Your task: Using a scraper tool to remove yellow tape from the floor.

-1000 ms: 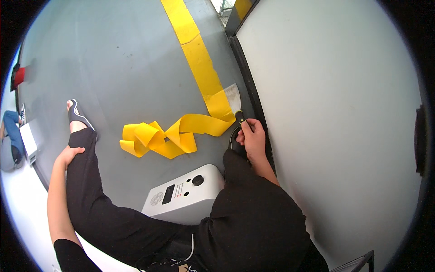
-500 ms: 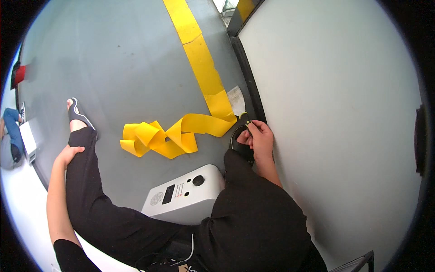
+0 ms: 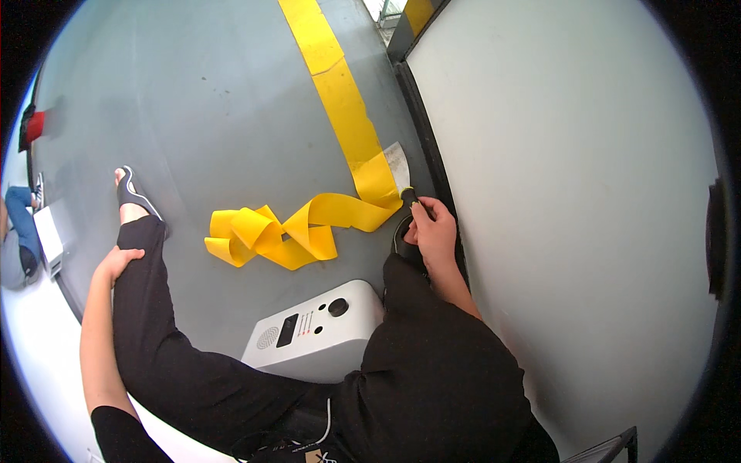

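Note:
My right hand (image 3: 434, 231) is shut on a small tool with a dark handle (image 3: 408, 195). The tool's tip meets the floor where the yellow tape strip (image 3: 340, 85) lifts off, close to the wall's black baseboard (image 3: 421, 116). The peeled length of tape (image 3: 270, 231) lies crumpled in loops on the grey floor. Just under my right hand is my black shoe (image 3: 401, 235). My left hand (image 3: 117, 262) rests flat on my outstretched left leg in black trousers (image 3: 147, 324) and holds nothing.
A white box-shaped device with a small screen and a black knob (image 3: 316, 332) sits on the floor between my legs. A pale wall (image 3: 571, 193) fills the right side. Another person in blue trousers (image 3: 19, 224) is at the far left edge.
My right hand shifted slightly by the baseboard and brought the tool back to the tape's lifted edge. The left hand and the tape pile have not moved.

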`<action>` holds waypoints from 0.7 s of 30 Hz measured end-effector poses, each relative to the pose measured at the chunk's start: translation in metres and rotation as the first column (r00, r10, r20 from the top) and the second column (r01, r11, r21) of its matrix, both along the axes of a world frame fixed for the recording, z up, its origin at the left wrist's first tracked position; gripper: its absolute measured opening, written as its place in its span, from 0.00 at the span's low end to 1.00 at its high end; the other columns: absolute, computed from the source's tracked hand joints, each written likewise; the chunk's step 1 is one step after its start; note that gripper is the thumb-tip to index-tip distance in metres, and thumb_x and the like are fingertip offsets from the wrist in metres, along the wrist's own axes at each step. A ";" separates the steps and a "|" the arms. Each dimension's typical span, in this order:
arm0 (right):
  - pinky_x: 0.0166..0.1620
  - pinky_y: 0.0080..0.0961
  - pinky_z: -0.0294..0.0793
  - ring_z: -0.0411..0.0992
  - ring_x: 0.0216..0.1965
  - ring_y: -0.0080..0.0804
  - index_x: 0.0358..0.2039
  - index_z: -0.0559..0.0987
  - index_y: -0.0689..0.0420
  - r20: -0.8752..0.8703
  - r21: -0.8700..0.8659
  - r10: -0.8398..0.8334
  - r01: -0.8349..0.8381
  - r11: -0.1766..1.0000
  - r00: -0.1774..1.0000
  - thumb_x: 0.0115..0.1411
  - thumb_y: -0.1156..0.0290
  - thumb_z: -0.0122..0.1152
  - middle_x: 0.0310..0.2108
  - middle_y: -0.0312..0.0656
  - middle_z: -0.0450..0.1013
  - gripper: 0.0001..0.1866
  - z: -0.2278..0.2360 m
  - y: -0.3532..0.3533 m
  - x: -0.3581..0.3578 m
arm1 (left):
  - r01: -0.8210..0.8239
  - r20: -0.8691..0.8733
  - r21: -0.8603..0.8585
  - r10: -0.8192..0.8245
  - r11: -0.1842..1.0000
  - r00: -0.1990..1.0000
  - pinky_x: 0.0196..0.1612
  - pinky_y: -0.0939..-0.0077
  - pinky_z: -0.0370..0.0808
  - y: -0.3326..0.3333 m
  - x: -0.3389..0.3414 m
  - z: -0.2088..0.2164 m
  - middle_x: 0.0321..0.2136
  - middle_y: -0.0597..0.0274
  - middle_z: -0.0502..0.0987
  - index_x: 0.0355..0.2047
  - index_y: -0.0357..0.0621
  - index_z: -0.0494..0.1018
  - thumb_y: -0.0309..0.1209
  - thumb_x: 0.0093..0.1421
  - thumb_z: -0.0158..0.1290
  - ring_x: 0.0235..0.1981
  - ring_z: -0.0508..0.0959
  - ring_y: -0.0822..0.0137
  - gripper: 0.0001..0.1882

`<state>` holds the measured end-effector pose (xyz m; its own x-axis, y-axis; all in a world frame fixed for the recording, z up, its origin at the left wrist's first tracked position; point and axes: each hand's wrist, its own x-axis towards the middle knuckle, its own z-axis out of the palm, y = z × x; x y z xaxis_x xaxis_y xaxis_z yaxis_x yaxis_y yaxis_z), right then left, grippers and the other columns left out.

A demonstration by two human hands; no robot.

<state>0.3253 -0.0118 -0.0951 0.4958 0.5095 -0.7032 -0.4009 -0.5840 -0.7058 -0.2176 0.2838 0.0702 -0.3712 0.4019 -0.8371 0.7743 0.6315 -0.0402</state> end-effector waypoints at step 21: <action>0.20 0.22 0.73 0.72 0.16 0.25 0.42 0.73 0.65 0.033 -0.130 0.124 -0.119 0.984 0.992 0.60 0.68 0.60 0.21 0.39 0.72 0.14 0.016 0.012 0.005 | 0.012 -0.036 0.009 -0.012 1.000 0.999 0.46 0.62 0.75 0.000 -0.006 -0.001 0.44 0.46 0.77 0.55 0.30 0.64 0.35 0.50 0.61 0.41 0.79 0.55 0.35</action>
<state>0.3306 -0.0002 -0.0789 0.4656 0.4751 -0.7467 -0.2934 -0.7131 -0.6367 -0.2236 0.2835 0.0688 -0.3957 0.4139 -0.8198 0.7802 0.6224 -0.0624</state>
